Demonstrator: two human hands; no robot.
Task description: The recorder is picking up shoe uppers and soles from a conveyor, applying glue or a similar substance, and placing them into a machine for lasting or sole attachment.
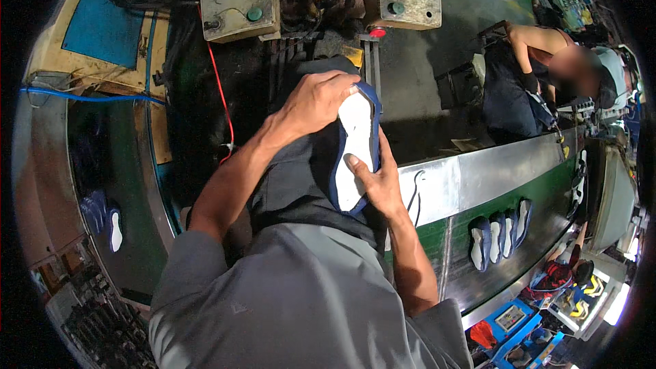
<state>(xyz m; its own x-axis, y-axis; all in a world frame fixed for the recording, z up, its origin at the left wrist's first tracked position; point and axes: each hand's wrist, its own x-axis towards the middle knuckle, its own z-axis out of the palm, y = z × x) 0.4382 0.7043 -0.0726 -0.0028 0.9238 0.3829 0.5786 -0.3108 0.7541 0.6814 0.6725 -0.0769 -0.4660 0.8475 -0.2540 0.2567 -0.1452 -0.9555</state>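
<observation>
A navy shoe upper (357,143), its white sole side facing up, is held lengthwise over my lap. My left hand (318,101) is closed over its far end, with the fingertips on the rim. Lower down, my right hand (383,183) grips the near half from the right side, its thumb pressed on the white underside. The fingers beneath the shoe upper are hidden.
Ahead stand two grey control boxes (240,0) with green buttons. Several similar shoe uppers (502,232) lie on a green conveyor belt (427,249) at the right; another shoe upper (115,229) is at the left. A co-worker (540,75) bends over at the far right.
</observation>
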